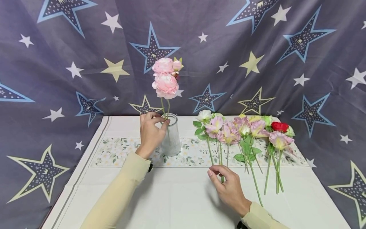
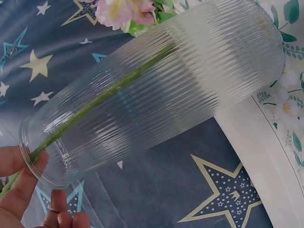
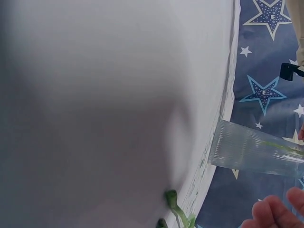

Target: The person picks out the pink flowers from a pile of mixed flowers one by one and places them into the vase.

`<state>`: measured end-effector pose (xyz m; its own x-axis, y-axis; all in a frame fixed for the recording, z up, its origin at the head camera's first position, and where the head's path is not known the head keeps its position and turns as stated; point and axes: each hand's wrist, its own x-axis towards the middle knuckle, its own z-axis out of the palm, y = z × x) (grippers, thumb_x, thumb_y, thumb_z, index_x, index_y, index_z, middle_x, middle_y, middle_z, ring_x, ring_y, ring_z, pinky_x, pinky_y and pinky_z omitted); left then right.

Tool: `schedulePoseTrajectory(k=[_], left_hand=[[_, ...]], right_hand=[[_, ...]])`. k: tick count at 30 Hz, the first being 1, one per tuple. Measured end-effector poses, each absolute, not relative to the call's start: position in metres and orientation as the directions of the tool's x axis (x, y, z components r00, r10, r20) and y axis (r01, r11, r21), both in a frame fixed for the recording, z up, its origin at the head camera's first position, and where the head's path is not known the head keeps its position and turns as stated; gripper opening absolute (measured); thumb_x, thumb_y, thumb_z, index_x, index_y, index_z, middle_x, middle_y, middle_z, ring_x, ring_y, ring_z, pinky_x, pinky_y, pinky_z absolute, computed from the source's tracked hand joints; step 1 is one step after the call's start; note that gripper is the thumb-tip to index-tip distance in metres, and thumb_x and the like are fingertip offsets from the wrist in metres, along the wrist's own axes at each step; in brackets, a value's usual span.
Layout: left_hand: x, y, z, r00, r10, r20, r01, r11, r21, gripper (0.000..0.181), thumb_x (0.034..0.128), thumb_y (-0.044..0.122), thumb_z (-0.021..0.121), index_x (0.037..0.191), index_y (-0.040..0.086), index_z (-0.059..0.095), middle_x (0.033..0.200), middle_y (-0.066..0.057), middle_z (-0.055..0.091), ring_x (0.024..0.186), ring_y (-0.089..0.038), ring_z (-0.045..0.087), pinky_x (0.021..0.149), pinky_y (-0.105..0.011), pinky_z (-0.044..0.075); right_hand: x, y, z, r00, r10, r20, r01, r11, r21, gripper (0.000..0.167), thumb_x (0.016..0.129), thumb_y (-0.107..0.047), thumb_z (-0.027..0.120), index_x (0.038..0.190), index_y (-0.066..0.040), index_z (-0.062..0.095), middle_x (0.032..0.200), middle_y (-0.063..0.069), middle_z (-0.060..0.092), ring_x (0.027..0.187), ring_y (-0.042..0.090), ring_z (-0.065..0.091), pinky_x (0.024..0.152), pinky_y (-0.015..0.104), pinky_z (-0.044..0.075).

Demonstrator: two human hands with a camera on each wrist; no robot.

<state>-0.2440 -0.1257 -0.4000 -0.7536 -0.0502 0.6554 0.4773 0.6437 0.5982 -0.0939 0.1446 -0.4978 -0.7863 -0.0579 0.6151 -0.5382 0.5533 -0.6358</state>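
Note:
At the mouth of a clear ribbed glass vase (image 1: 172,140), my left hand (image 1: 152,130) pinches the green stem of a pink peony (image 1: 166,85). The stem's lower part (image 2: 102,97) slants inside the vase in the left wrist view. Two full pink blooms and a small bud stand above the hand. My right hand (image 1: 230,189) hovers over the near ends of loose flower stems, its fingers (image 3: 270,213) loosely bent around nothing. In the right wrist view, stem ends (image 3: 172,198) lie apart from those fingers.
Several pale purple flowers (image 1: 228,133), a white one (image 1: 204,115) and a red one (image 1: 280,127) lie on the right of the white table (image 1: 177,197). Under the vase runs a floral-printed strip (image 1: 120,152). A star-patterned curtain (image 1: 200,63) hangs behind.

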Motion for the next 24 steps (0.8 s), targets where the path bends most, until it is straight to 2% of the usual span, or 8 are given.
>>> schedulePoseTrajectory(k=[2,6,9,14,24], left_hand=[[-0.244,-0.126,-0.401,-0.77,-0.07,0.634,0.462,0.625,0.629,0.02,0.0858,0.018,0.083,0.092,0.0,0.08,0.109,-0.015,0.065,0.109,-0.036,0.048,0.092,-0.048,0.04],[-0.24,-0.128,-0.405,-0.826,-0.12,0.551,0.398,0.567,0.721,0.05,0.0827,0.026,0.088,0.122,0.0,0.071,0.12,-0.017,0.061,0.108,-0.036,0.048,0.091,-0.042,0.041],[-0.235,-0.131,-0.411,-0.845,-0.143,0.515,0.373,0.532,0.76,0.067,0.0801,0.029,0.09,0.133,0.0,0.062,0.124,-0.017,0.059,0.104,-0.036,0.049,0.088,-0.039,0.042],[-0.225,-0.136,-0.421,-0.838,-0.164,0.52,0.38,0.508,0.773,0.069,0.0778,0.029,0.092,0.131,0.0,0.06,0.123,-0.016,0.06,0.101,-0.034,0.051,0.088,-0.041,0.045],[-0.209,-0.136,-0.437,-0.863,-0.181,0.472,0.333,0.501,0.799,0.066,0.0794,0.031,0.091,0.129,0.002,0.059,0.116,-0.013,0.062,0.096,-0.033,0.053,0.084,-0.039,0.044]], right_hand=[[-0.094,0.145,-0.498,-0.787,-0.056,0.614,-0.536,0.555,-0.636,0.014,0.093,-0.007,0.074,0.105,-0.013,0.074,0.1,-0.006,0.073,0.085,0.009,0.066,0.069,0.038,0.058],[-0.094,0.145,-0.499,-0.792,-0.054,0.608,-0.528,0.561,-0.638,0.014,0.093,-0.007,0.075,0.105,-0.013,0.074,0.099,-0.005,0.073,0.085,0.008,0.066,0.069,0.038,0.058],[-0.094,0.145,-0.5,-0.795,-0.054,0.605,-0.524,0.563,-0.639,0.013,0.093,-0.008,0.075,0.105,-0.013,0.074,0.099,-0.005,0.073,0.084,0.008,0.066,0.069,0.038,0.058],[-0.096,0.145,-0.502,-0.803,-0.055,0.593,-0.512,0.571,-0.642,0.013,0.093,-0.008,0.075,0.105,-0.012,0.074,0.098,-0.004,0.073,0.085,0.008,0.066,0.069,0.039,0.058],[-0.099,0.149,-0.504,-0.812,-0.05,0.581,-0.496,0.583,-0.644,0.013,0.092,-0.008,0.076,0.105,-0.01,0.074,0.097,-0.004,0.073,0.084,0.008,0.066,0.068,0.037,0.058]])
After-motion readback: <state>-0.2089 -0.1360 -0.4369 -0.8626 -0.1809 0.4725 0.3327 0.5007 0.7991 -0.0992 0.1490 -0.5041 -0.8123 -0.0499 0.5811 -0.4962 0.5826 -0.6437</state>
